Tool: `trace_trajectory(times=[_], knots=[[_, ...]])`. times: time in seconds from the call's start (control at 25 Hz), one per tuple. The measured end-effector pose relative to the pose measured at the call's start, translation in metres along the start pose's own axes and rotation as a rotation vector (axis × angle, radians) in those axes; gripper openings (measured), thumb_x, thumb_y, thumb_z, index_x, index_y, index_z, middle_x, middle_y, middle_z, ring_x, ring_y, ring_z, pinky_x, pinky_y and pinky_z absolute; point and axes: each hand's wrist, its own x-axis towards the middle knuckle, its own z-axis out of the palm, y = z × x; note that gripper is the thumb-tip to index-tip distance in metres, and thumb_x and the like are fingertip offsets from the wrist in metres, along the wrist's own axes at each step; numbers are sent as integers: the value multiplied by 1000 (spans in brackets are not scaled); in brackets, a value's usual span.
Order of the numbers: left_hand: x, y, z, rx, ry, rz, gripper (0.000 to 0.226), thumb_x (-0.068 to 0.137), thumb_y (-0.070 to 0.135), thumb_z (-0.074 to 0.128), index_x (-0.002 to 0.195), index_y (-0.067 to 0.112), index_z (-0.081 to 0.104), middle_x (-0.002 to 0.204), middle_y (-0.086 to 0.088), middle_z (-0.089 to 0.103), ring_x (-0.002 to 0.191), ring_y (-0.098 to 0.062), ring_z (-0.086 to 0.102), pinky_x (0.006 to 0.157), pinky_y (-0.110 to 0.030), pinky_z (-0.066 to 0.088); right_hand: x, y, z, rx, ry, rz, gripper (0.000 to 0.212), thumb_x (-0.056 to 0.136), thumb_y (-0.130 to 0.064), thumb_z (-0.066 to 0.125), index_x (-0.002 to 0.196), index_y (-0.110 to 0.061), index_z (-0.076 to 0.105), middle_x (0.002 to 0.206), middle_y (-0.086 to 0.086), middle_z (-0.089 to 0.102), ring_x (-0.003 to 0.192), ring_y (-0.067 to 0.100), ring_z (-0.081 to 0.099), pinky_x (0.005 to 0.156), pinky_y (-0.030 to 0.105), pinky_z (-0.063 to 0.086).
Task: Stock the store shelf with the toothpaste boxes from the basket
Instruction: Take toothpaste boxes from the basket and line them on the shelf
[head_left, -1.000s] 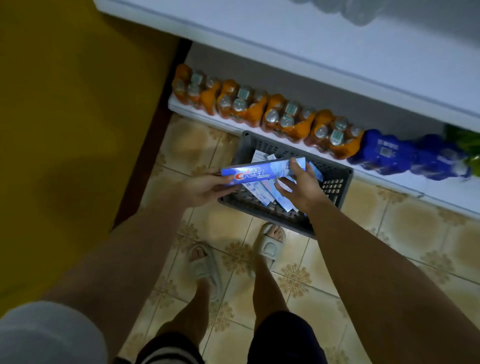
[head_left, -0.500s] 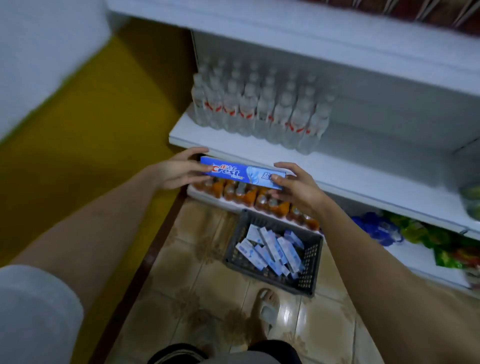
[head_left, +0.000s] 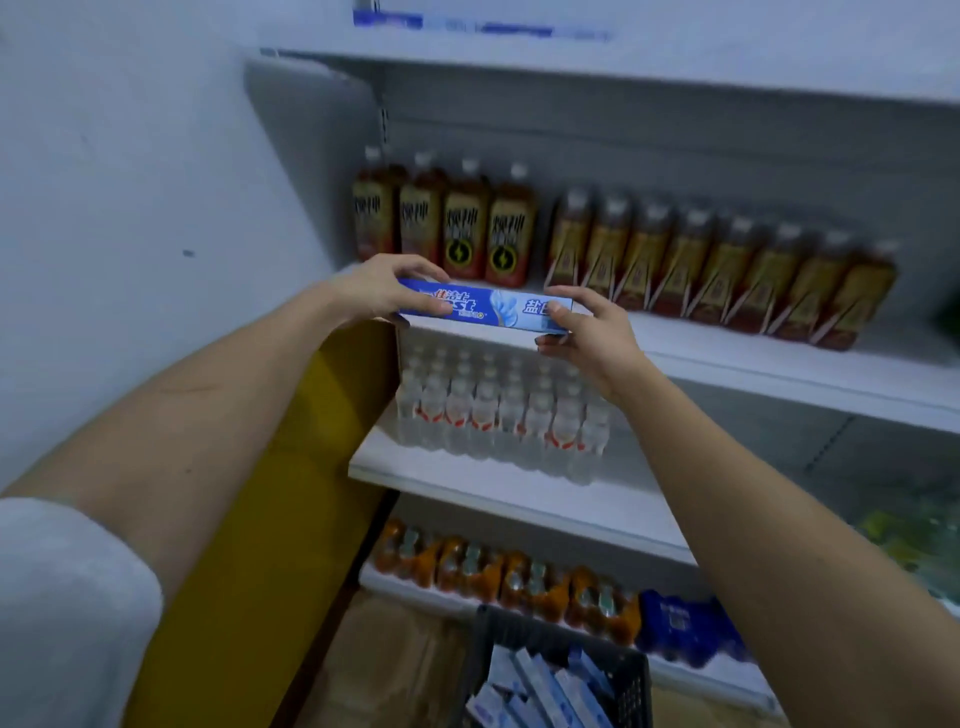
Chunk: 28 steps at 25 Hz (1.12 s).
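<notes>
I hold one blue toothpaste box (head_left: 488, 310) level, lengthwise, in front of the edge of the white shelf (head_left: 753, 358) that carries brown drink bottles. My left hand (head_left: 382, 291) grips the box's left end with fingers over its top and thumb on its front face. My right hand (head_left: 589, 332) pinches the right end, thumb on the front face and fingers beneath. Down at the bottom of the view, the dark grey basket (head_left: 631, 680) stands on the floor with several more toothpaste boxes (head_left: 540, 691) lying in it.
Brown drink bottles (head_left: 613, 249) line the shelf behind the box. Below it, clear water bottles (head_left: 493, 415) fill the left of another shelf. Orange drink bottles (head_left: 498, 566) and blue packs (head_left: 680, 626) sit lowest. A white wall is at left, a yellow panel (head_left: 291, 519) beneath.
Both hands have lifted the toothpaste box from the basket, past the water-bottle shelf, up to the shelf with brown bottles. The view has tilted upward with them.
</notes>
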Motion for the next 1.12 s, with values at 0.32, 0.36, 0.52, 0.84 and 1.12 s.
trace_trajectory(times=[0.32, 0.36, 0.52, 0.84, 1.12], knots=[[15, 111, -77, 619, 161, 364, 59, 75, 29, 84, 128, 28, 57, 112, 11, 58, 100, -8, 55, 75, -14, 42, 14, -122, 16, 49, 71, -219, 16, 96, -11, 59, 111, -10, 64, 109, 13, 61, 79, 24, 64, 67, 32, 59], [18, 121, -82, 659, 185, 398, 60, 76, 31, 82, 130, 28, 57, 113, 10, 58, 101, -9, 55, 80, -19, 43, 16, -133, 15, 53, 79, -223, 18, 96, -12, 59, 113, -10, 64, 112, 14, 60, 80, 23, 64, 68, 31, 59], [44, 148, -93, 716, 315, 549, 58, 79, 36, 78, 132, 28, 56, 123, 4, 64, 109, -14, 58, 93, -31, 46, 24, -167, 1, -162, 106, -337, 35, 89, -10, 67, 122, -15, 56, 110, 8, 64, 75, 20, 67, 71, 36, 61], [108, 185, -101, 670, 402, 546, 64, 80, 39, 78, 137, 29, 50, 123, 2, 59, 106, -13, 54, 93, -31, 45, 88, -225, -30, -915, 220, -689, 39, 85, -31, 72, 116, -25, 49, 106, 1, 50, 87, 19, 54, 66, 28, 40], [149, 215, -134, 589, 424, 477, 64, 75, 33, 83, 132, 23, 56, 116, 2, 57, 104, -15, 56, 87, -27, 46, 156, -264, -31, -1104, 194, -752, 40, 92, -31, 62, 127, -17, 46, 114, 8, 49, 91, 26, 51, 75, 31, 38]])
